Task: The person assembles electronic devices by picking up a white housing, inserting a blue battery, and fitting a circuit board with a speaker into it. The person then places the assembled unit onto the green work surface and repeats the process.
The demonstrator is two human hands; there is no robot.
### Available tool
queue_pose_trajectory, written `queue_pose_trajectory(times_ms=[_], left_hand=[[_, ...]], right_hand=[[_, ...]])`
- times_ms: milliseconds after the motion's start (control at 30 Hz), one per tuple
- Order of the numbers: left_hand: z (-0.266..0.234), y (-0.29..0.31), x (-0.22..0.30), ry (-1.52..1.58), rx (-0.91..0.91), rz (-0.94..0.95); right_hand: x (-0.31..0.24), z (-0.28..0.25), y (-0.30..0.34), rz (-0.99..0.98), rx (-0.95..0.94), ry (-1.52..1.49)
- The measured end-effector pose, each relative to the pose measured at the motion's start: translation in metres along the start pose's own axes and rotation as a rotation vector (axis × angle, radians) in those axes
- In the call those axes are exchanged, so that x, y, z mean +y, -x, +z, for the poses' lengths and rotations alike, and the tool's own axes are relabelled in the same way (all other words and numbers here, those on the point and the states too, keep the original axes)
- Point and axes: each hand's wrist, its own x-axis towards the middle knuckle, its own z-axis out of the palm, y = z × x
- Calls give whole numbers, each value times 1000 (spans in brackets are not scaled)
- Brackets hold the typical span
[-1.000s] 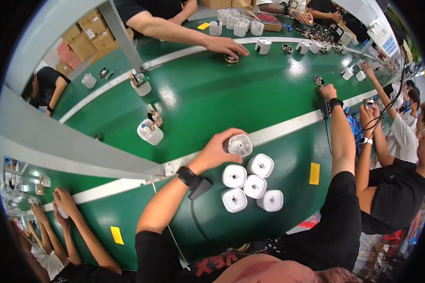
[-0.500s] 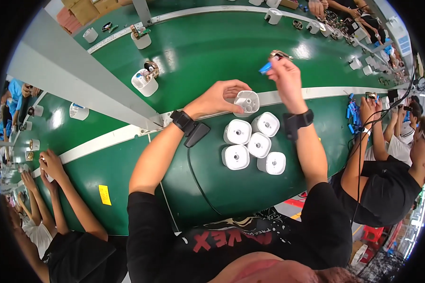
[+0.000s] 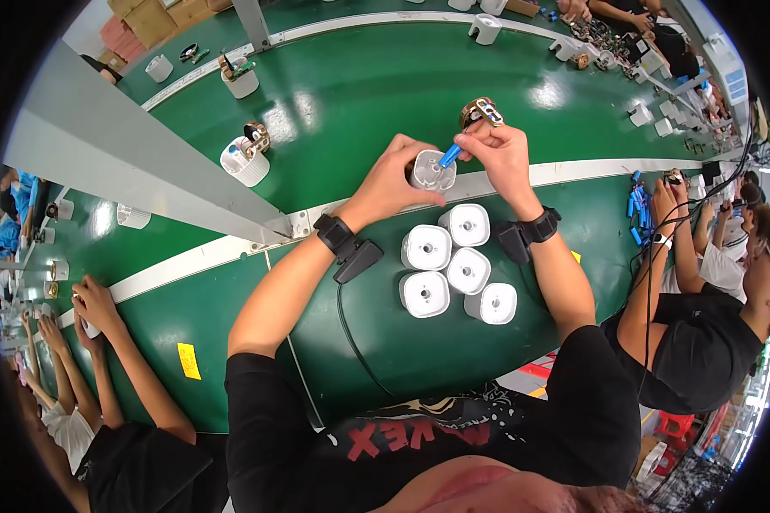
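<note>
My left hand [image 3: 389, 182] wraps round a white plastic housing [image 3: 435, 178], its hollow end facing up. In my right hand [image 3: 499, 160] is a blue cylindrical battery [image 3: 450, 156], pinched between thumb and fingers, its lower end at the housing's mouth. Whether the tip has gone inside I cannot tell. A round brass-coloured assembly with a circuit board [image 3: 481, 112] shows just above the right fingers, seemingly joined to the battery. Close below my hands, several white housings [image 3: 425, 248] stand in a cluster, each with a small hole in its upward face.
A grey metal post [image 3: 171, 145] rises at the left. Beyond the white rail [image 3: 565, 172] stand part-assembled housings [image 3: 245, 162]. Blue batteries [image 3: 637, 205] lie in a pile at the right, beside a co-worker's hands [image 3: 666, 201]. A black cable [image 3: 344, 325] trails from my left wrist band.
My right hand has come down and left, bringing the battery to the housing's mouth. The left hand has closed further round the housing, which has tilted and shifted slightly left.
</note>
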Motion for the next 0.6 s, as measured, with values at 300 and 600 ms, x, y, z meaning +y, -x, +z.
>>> queue_pose_trajectory(times_ms=[300,600], left_hand=[[3,1,12,-351,241,5],[0,-3,15,-387,239,78]], right_hand=[[-4,4,3,-154,81,194],[-8,5,0,-445,112,512]])
